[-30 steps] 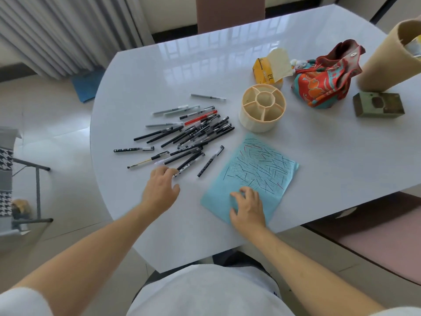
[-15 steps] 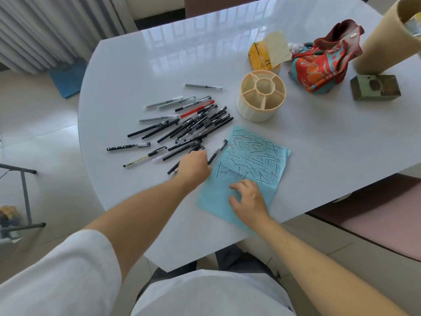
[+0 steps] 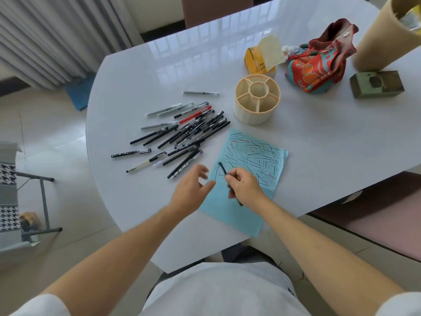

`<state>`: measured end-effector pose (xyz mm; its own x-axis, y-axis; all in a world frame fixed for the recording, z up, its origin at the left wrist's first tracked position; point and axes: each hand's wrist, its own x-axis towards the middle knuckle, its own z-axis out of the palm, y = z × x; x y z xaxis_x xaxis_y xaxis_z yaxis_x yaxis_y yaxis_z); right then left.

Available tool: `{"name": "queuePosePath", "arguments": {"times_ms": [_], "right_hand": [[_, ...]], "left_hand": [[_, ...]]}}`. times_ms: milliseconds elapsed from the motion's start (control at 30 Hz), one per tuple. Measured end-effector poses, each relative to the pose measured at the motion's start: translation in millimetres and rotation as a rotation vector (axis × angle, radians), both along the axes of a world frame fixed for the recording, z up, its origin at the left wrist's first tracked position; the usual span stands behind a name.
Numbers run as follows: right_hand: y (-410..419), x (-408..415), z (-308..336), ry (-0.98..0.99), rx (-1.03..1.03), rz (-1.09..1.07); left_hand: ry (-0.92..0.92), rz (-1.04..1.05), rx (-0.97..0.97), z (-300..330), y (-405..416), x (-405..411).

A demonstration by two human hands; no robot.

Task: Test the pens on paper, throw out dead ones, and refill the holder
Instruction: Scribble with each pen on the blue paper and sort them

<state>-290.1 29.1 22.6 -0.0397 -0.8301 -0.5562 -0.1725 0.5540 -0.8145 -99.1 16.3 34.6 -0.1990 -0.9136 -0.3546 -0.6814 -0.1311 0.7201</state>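
Glossy white rounded tabletop (image 3: 319,142) over pale tiled floor (image 3: 45,115); grey curtain (image 3: 57,30) at rear left. Blue paper (image 3: 227,213), scribbled w/ test strokes, lies at near edge. Right hand (image 3: 245,187) grips a black pen (image 3: 222,168) above paper. Left hand (image 3: 190,190) hovers beside it, fingers relaxed, holding nothing. Pen pile (image 3: 182,133) left of paper; cream compartmented holder (image 3: 257,99) stands behind paper.

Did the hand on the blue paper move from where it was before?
Yes. The right hand has lifted off the blue scribbled paper and now grips a black pen, still over the sheet's near left part.
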Motion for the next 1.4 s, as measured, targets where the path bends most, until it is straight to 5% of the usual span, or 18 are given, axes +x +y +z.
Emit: {"name": "queuePosePath", "arguments": {"times_ms": [167,267,433,667,867,1000,1133,1400], "right_hand": [[22,-33,7,0.003,0.072,0.283],[34,-57,10,-0.074,0.189,0.29],[55,-83,7,-0.651,0.283,-0.013],[74,-67,0,-0.936,0.254,-0.222],[66,-43,0,-0.533,0.145,-0.228],[57,-78,1,-0.339,0.076,-0.624],[54,-98,-6,-0.081,-0.012,-0.524],[44,-79,-20,0.034,-0.133,-0.458]], "left_hand": [[-0.166,-0.576,-0.095,-1,-8,-4],[-0.248,-0.739,-0.134,-3,-2,-12],[-0.202,-0.662,-0.052,-4,7,-22],[-0.107,-0.577,0.149,3,1,-24],[-0.037,-0.593,0.215,2,12,-27],[-0.264,-0.535,-0.016,-9,0,6],[-0.217,-0.662,-0.338,-23,-8,18],[-0.39,-0.758,-0.256,-42,23,3]]}}
